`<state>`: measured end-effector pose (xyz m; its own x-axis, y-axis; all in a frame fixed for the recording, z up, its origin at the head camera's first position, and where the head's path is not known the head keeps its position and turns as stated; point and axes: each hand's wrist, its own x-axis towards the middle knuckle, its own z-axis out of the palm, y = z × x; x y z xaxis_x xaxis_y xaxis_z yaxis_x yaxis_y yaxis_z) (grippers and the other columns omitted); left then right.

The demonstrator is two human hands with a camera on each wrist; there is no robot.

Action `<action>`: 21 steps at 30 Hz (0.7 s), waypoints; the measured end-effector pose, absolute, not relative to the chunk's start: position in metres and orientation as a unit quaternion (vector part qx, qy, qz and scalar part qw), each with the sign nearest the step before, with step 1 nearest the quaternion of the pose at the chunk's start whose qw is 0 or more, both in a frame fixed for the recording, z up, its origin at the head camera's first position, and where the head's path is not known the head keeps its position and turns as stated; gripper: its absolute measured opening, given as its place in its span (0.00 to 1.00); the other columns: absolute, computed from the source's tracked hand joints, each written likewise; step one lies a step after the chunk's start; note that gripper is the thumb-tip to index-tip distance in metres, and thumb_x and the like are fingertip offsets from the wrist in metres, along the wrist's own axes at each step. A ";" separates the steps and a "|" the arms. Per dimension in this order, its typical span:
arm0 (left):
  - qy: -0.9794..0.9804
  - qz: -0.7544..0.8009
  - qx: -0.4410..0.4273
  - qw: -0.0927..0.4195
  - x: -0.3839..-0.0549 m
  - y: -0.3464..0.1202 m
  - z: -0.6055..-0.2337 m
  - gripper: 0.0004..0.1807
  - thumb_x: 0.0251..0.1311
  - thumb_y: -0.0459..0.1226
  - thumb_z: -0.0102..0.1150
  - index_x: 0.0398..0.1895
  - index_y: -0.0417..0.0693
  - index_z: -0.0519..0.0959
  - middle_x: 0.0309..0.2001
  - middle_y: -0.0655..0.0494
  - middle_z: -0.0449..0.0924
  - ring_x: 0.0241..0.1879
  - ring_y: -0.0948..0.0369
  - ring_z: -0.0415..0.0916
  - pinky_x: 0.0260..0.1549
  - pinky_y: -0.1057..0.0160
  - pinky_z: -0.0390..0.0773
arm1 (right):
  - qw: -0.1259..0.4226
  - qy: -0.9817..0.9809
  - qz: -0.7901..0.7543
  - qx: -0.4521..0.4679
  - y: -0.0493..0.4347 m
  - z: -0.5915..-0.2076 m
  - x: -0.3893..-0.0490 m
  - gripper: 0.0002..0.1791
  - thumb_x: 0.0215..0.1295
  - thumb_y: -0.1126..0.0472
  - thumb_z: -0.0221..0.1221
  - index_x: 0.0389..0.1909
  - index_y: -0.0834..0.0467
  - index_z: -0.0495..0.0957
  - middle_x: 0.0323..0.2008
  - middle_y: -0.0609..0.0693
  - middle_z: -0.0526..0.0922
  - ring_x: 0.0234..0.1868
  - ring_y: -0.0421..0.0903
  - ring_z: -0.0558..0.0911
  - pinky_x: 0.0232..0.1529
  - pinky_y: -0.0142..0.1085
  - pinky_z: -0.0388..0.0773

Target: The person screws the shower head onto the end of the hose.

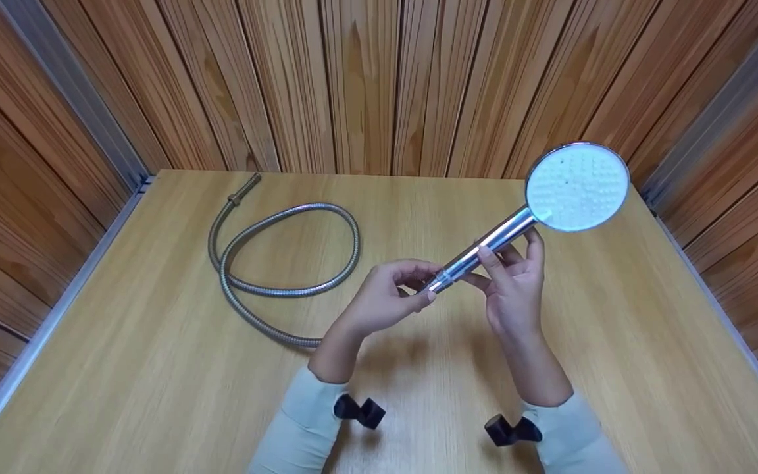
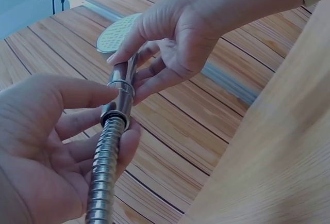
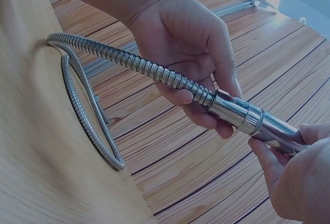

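A chrome hand shower (image 1: 576, 187) with a round white spray face is held above the table, tilted up to the right. My right hand (image 1: 517, 289) grips its handle (image 1: 501, 237) between thumb and fingers. At the handle's lower end, my left hand (image 1: 385, 296) pinches the metal connector (image 3: 229, 109) of a ribbed shower hose (image 2: 101, 177). Connector and handle meet end to end in both wrist views; how tightly they are joined I cannot tell. From there the hose runs down past the left hand, which hides part of it in the head view.
The rest of the hose (image 1: 287, 291) lies looped on the wooden table (image 1: 155, 368), left of the hands. Its free end (image 1: 247, 187) points toward the back edge. Wood-plank panels (image 1: 359, 85) stand behind and on both sides.
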<state>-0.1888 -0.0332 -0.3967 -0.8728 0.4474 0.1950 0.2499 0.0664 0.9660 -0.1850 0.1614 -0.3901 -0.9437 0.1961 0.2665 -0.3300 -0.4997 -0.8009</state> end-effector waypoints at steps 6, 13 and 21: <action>0.725 0.638 0.254 0.058 -0.190 -0.033 -0.398 0.16 0.60 0.28 0.63 0.52 0.45 0.82 0.41 0.56 0.84 0.38 0.58 0.79 0.34 0.60 0.81 | 0.154 -0.470 0.866 0.071 0.161 -0.390 -0.186 0.37 0.64 0.76 0.57 0.69 0.52 0.55 0.41 0.57 0.75 0.39 0.49 0.82 0.35 0.50 0.83; 0.753 0.615 0.232 0.023 -0.189 -0.030 -0.397 0.20 0.51 0.28 0.71 0.49 0.49 0.83 0.40 0.61 0.82 0.38 0.60 0.79 0.33 0.60 0.83 | 0.151 -0.478 0.863 0.067 0.160 -0.389 -0.185 0.37 0.65 0.74 0.58 0.70 0.51 0.54 0.43 0.57 0.75 0.39 0.49 0.82 0.35 0.49 0.83; 0.720 0.645 0.241 0.088 -0.189 -0.035 -0.395 0.16 0.62 0.31 0.63 0.54 0.44 0.82 0.42 0.55 0.83 0.39 0.57 0.79 0.35 0.60 0.82 | 0.152 -0.477 0.862 0.074 0.161 -0.389 -0.185 0.36 0.65 0.74 0.57 0.69 0.51 0.55 0.43 0.57 0.75 0.39 0.49 0.82 0.35 0.49 0.83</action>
